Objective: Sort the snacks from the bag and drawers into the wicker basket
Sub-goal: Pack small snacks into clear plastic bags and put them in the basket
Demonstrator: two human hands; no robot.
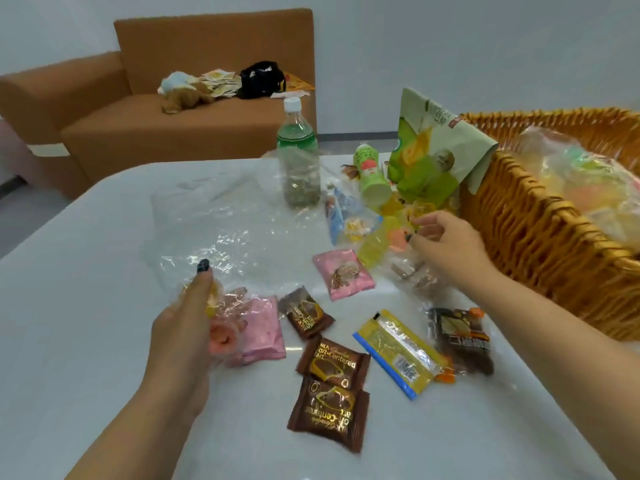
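My left hand (183, 327) grips a bunch of small clear-wrapped pink and yellow snacks (225, 327) over the white table, next to a pink packet (263, 330). My right hand (446, 244) pinches a small clear-wrapped yellow and orange candy (398, 237) beside the wicker basket (540, 237), which stands at the right and holds several clear-wrapped snacks. Three brown chocolate tart packets (329, 365) lie in front of me. A pink nut packet (343, 273), a yellow stick packet (398, 351) and a dark snack packet (460, 337) lie nearby.
An empty clear plastic bag (221, 223) lies spread on the table. A plastic bottle (298, 154), a green cup (372, 174) and a green snack bag (433, 147) stand behind the candies. An orange sofa (138, 126) with toys and a black bag is beyond.
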